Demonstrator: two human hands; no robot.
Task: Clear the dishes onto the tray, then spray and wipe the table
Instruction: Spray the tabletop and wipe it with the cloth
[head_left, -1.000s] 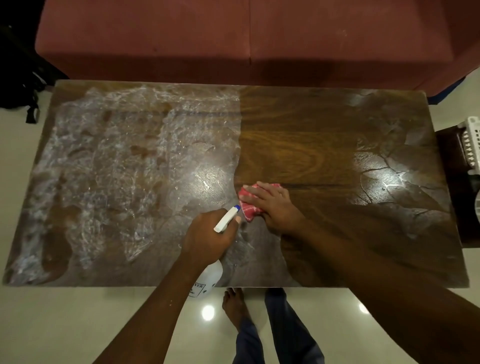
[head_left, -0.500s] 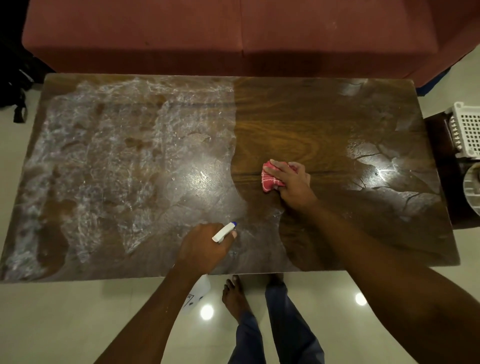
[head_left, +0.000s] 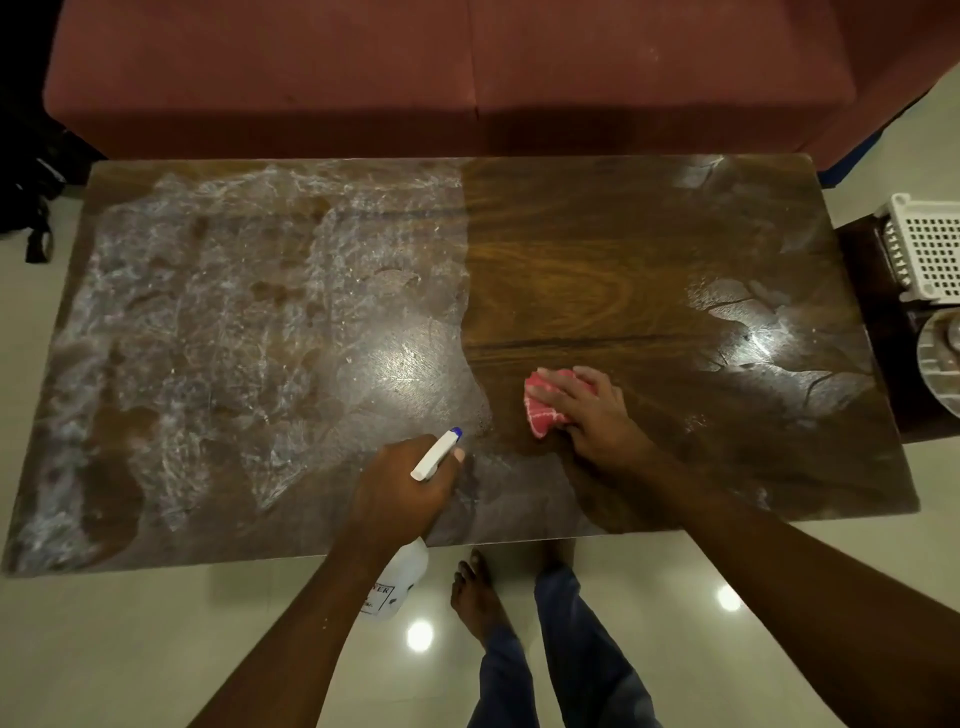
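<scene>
The wooden table (head_left: 597, 249) is filmed with white spray over its left half and at the far right, with a wiped dark band in the middle. My right hand (head_left: 592, 410) lies over a bunched red cloth (head_left: 540, 413) on the table, near the edge of the wet film, its thumb tucked at the cloth's lower edge. My left hand (head_left: 400, 493) grips the neck of a white spray bottle (head_left: 397, 582) at the table's near edge. The bottle's blue-tipped nozzle points up and to the right.
A red sofa (head_left: 467, 78) runs along the table's far side. At the right, a dark side stand (head_left: 878, 332) carries a white perforated tray (head_left: 924, 249) and a round grey dish (head_left: 935, 364). A black bag (head_left: 31, 197) lies at far left. My feet (head_left: 478, 597) stand by the near edge.
My right hand slid the red cloth to the right and away, then drew it back toward me. My left hand with the spray bottle stayed almost still.
</scene>
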